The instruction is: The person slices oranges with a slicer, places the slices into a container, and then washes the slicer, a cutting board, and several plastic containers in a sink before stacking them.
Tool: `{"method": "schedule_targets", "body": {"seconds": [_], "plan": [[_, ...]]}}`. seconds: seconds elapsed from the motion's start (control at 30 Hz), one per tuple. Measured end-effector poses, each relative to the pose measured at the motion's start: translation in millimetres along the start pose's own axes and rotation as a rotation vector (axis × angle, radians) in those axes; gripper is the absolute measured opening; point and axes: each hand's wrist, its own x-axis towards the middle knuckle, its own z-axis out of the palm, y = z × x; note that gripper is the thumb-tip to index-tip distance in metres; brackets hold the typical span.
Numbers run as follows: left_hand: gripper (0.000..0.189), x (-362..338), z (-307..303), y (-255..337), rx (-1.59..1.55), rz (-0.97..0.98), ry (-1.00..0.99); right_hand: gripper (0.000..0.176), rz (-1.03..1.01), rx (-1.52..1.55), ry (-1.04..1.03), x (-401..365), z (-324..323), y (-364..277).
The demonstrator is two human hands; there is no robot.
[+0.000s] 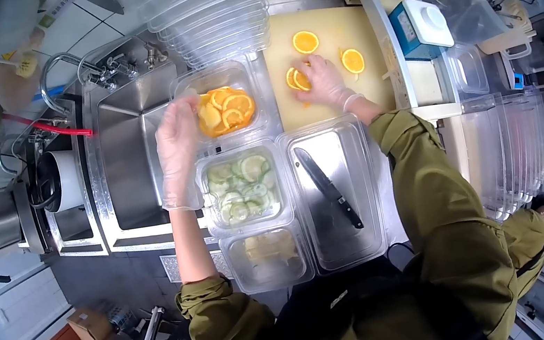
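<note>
My left hand [178,145], in a clear glove, has its fingers closed at the left rim of a clear container of orange slices [231,109]; what they hold, if anything, is too small to tell. On the pale cutting board [279,31], my gloved right hand [323,81] has its fingertips on a few orange slices [293,79], its fingers partly bent. One orange slice [306,42] lies above that hand and another orange slice [353,61] to its right. A black-handled knife [332,193] rests in a long clear tray [364,244].
Cucumber slices fill a clear container [241,187], with a container of pale pieces [270,251] below. Stacked clear containers [199,12] stand behind. A steel sink [133,155] is at left. A teal and white box [421,28] sits right of the board.
</note>
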Motion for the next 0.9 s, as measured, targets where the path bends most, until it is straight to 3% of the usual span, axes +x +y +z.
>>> {"method": "schedule_targets", "body": {"seconds": [0.1,0.2,0.3,0.4,0.5,0.53,0.7,0.77,0.9], "plan": [[0.023,-1.8,1.3,-2.0,-0.044,-0.002,0.035,0.041,-0.124,0.034,0.142,-4.7,13.5,6.6],[0.022,-3.2,4.5,0.1,-0.047,-0.001,0.042,0.027,-0.136,0.016,0.120,-5.5,16.3,7.3],[0.021,-4.7,6.3,2.9,-0.042,0.017,0.021,0.026,-0.100,0.052,0.079,-1.6,17.6,8.8],[0.021,-5.2,3.9,2.2,-0.043,0.014,0.011,0.028,0.030,0.119,0.036,7.9,12.5,12.8],[0.021,-5.5,1.0,5.9,-0.066,0.000,0.026,0.030,0.374,0.413,0.082,25.7,-19.3,0.8],[0.022,-4.9,-0.6,5.5,-0.082,0.017,0.035,0.030,0.351,0.429,0.165,30.2,-29.7,-6.5],[0.022,0.0,-1.5,6.1,-0.259,0.040,0.199,0.025,-0.306,0.538,0.389,58.7,-65.1,-107.9],[0.022,2.4,0.0,5.8,-0.316,0.093,0.255,0.024,-0.383,0.466,0.347,73.0,-64.6,-148.7],[0.026,-2.6,-3.3,8.8,-0.105,0.048,0.213,0.036,-0.310,0.159,0.178,88.0,-7.3,-175.7]]}}
